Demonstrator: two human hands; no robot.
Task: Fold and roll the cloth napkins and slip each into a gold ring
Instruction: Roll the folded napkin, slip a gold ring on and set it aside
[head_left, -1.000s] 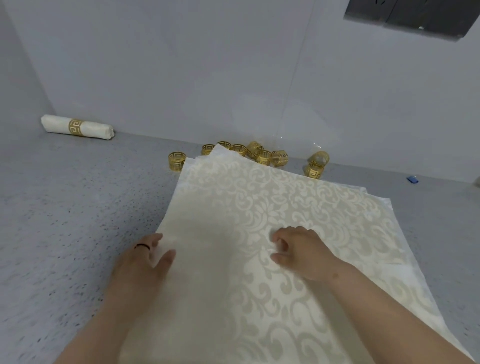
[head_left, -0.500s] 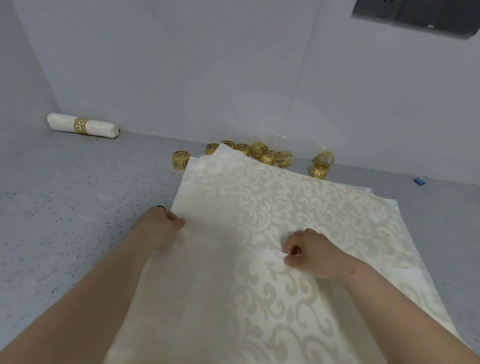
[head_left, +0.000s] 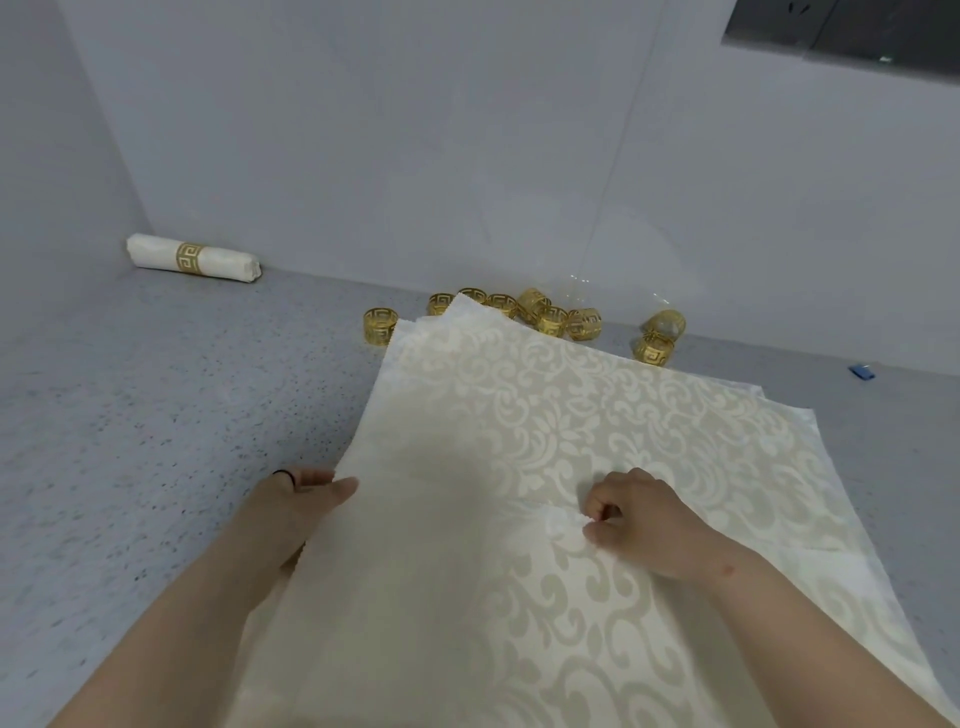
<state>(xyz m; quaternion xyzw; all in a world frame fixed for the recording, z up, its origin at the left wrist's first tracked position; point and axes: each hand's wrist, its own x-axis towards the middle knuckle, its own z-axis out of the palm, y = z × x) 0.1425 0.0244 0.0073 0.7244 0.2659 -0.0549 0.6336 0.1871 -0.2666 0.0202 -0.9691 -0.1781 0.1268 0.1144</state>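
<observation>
napkin stack: cream damask cloths (head_left: 597, 415) lay flat on the grey speckled counter (head_left: 156, 415), several layers deep, far edges fanned out near the rings.
handling: looked light, soft and limp; no stiffness, so it would sag once lifted. Layers probably cling, so peeling one off takes a pinch at an edge or corner.
grip point: best taken at the folded-over corner and the left side edge, i.e. where the hands already sat.
right hand: right hand (head_left: 644, 519) had fingers curled, thumb and forefinger pinching a small tuft of the top cloth mid-sheet.
left hand: left hand (head_left: 301, 499) was at the left edge of the stack, thumb on top, fingers tucked under; gripping that edge.
rings: loose gold rings (head_left: 550, 317) clustered at the wall, just past the stack's far edge.
done item: one rolled napkin (head_left: 192, 258) already in its ring, far left by the wall.
change vs 1.0 s ago: left hand went from flat beside the cloth to gripping its edge; right went from resting curled to a pinch, with a fold line now raised across the cloth.
</observation>
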